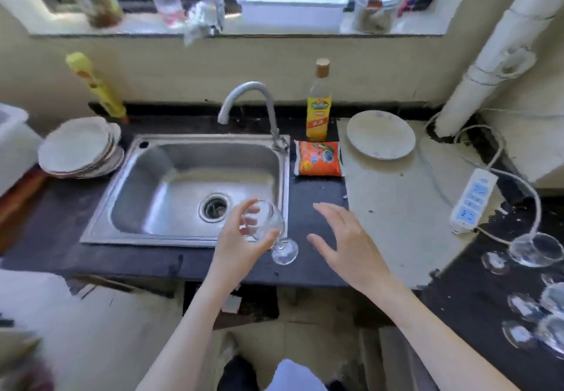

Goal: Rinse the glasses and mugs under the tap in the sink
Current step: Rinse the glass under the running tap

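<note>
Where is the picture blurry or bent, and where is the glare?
Head view: wide-angle bend curves the window sill and pipe; jars on the sill and the lower left corner are smeared; daylight washes out the window tub; the wine glass in the left hand stays fairly sharp.

1. The sink [158, 177] basin lies open beneath the tap [244, 97].
2. Stacked plates [79, 149] crowd its left rim.
3. An orange packet [319, 158] and bottle [319, 110] block the right, far desk [317, 195].
</note>
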`<action>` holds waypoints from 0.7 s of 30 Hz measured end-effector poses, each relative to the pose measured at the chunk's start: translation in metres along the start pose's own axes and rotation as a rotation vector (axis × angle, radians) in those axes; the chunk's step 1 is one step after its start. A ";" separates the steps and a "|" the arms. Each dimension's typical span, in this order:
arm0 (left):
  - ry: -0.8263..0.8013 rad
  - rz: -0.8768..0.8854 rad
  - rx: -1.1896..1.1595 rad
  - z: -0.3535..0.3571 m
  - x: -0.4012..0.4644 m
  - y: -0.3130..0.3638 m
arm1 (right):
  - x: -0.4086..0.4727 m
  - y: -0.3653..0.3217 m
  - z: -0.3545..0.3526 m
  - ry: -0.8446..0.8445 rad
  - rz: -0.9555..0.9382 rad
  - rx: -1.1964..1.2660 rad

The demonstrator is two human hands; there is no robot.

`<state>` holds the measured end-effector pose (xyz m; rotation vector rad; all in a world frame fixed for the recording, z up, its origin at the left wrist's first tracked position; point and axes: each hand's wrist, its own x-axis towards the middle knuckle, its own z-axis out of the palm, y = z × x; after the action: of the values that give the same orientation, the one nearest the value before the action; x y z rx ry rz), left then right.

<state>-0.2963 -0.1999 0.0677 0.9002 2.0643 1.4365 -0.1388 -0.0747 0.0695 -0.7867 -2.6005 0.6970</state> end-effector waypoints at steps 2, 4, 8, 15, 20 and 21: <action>0.038 -0.040 -0.002 -0.041 0.006 -0.025 | 0.022 -0.027 0.033 -0.017 -0.026 -0.009; 0.041 -0.045 0.022 -0.080 0.019 -0.044 | 0.041 -0.049 0.064 -0.020 -0.024 -0.011; 0.054 -0.035 0.068 -0.140 0.051 -0.062 | 0.068 -0.080 0.107 -0.046 -0.021 -0.086; 0.035 -0.067 0.080 -0.163 0.101 -0.080 | 0.109 -0.070 0.127 0.011 0.040 -0.212; 0.013 -0.085 0.067 -0.150 0.147 -0.090 | 0.164 -0.028 0.136 0.034 0.138 -0.252; 0.013 -0.093 0.064 -0.145 0.158 -0.094 | 0.178 -0.017 0.138 0.051 0.165 -0.255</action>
<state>-0.5274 -0.1974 0.0282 0.8108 2.1439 1.3385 -0.3480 -0.0313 -0.0043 -1.0893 -2.6314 0.3845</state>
